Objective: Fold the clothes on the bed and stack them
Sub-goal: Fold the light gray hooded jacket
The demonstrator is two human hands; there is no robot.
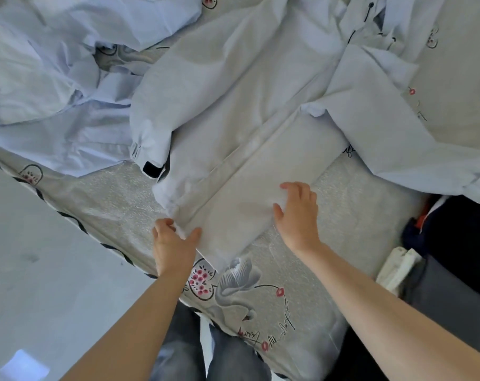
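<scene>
Left hand (pixel 172 243) — thumb and curled fingers pinch the near hem corner of the white jacket (pixel 233 111), close to the near edge of the bed (pixel 351 215). Right hand (pixel 297 213) — fingers bent and pressing down on the jacket's right front panel; whether they hold a fold of cloth or only flatten it, I cannot tell.

The jacket lies spread across the middle of the bed, front up, the closure running as a long seam from the near hem toward the far side. Its left sleeve is turned down along the body, the cuff with a dark tab (pixel 153 169) lying just beside the hem.

Around it, unfolded: a pale blue shirt (pixel 49 86) heaped toward the far left corner, a second pale blue garment (pixel 384 114) draped over the jacket's right side and reaching the right edge. No folded stack is in view.

Step in hand, by my reading: squaring and smoothing the jacket's hem before the first fold — early in the task.

Next move likely calls for clearing the blue garment off the jacket's right side, laying that side inward, then carrying the hem toward the collar, both hands keeping the edges aligned so the slippery cloth does not skew
</scene>
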